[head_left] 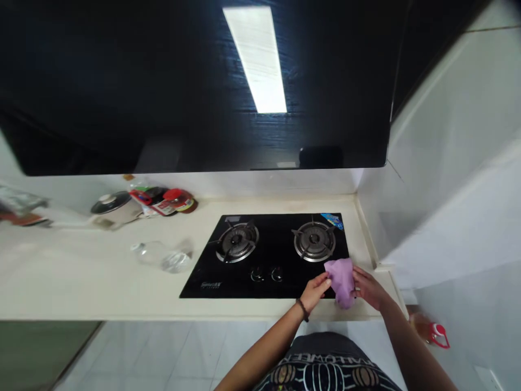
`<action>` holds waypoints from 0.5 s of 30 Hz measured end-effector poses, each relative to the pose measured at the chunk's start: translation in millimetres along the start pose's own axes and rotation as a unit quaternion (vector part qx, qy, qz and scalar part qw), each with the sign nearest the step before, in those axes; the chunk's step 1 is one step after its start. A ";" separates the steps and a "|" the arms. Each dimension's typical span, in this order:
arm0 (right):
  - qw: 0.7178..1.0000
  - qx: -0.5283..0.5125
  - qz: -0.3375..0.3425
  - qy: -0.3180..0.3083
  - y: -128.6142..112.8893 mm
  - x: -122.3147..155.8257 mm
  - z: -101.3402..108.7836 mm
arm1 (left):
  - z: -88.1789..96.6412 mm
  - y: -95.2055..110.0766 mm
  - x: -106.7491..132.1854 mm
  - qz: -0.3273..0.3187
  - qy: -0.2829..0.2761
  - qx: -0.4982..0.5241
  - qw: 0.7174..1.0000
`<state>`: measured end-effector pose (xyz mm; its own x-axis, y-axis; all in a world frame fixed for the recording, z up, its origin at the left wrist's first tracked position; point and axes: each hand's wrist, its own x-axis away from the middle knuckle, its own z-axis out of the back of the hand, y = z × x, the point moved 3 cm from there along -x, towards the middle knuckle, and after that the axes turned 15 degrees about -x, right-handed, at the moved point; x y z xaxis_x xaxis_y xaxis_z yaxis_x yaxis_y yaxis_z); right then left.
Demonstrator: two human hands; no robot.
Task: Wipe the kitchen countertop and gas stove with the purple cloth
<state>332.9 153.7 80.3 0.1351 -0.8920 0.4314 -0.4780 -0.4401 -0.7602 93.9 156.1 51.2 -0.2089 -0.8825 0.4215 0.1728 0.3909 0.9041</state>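
A purple cloth point(342, 279) lies at the front right corner of a black glass two-burner gas stove point(266, 255). My left hand point(315, 290) pinches the cloth's left edge. My right hand point(368, 288) grips its right side, fingers curled on it. Both hands rest at the stove's front edge, just below the right burner point(314, 241). The left burner point(237, 241) and two knobs point(266, 274) sit to the left of my hands.
A dark range hood point(195, 87) hangs low over the cream countertop point(81, 271). A clear glass jar point(163, 255) lies on the counter left of the stove. A rice cooker point(112, 209) and sauce jars point(171, 201) stand along the back wall. A white wall closes the right side.
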 end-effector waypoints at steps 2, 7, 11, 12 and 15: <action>0.999 0.011 -0.015 -0.037 1.0 -2.8 -6.6 | -8.2 2.9 -5.2 0.002 0.023 0.019 1.000; 0.994 -0.002 -0.044 -0.097 -3.0 1.4 -6.6 | -15.9 -10.2 -5.5 0.098 0.097 0.083 0.987; 0.992 -0.010 -0.053 -0.111 -6.8 4.6 2.8 | -31.5 -10.7 0.2 0.081 0.069 0.119 0.987; 0.994 -0.007 -0.051 -0.098 -6.9 3.4 6.8 | -33.7 -7.3 2.0 0.049 0.081 0.124 0.988; 0.999 0.000 -0.032 -0.014 -5.3 -3.4 22.7 | -35.4 3.4 8.9 -0.033 0.122 0.125 0.984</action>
<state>354.6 156.7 71.8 0.1904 -0.8644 0.4654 -0.4682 -0.4966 -0.7308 126.7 140.3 55.5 0.0309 -0.9328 0.3590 -0.0823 0.3556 0.9310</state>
